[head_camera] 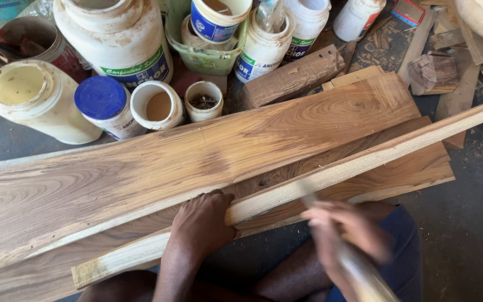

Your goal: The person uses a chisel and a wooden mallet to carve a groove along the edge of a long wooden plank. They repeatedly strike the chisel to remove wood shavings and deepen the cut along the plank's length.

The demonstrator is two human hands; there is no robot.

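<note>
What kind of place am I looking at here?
Most likely a small woodworking shop, worked at floor level. Wide grained planks lie under a pale wooden strip held by the left hand; open white tubs and offcuts crowd behind.

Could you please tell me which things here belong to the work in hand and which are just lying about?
In use: pale wood strip, left hand, right hand, blurred tool.
Lying about: blue-lidded jar, open tubs, wood block, scraps.

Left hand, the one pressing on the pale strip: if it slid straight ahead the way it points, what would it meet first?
Probably the wide brown plank just beyond the pale strip that the left hand presses; the jars lie farther on.
</note>
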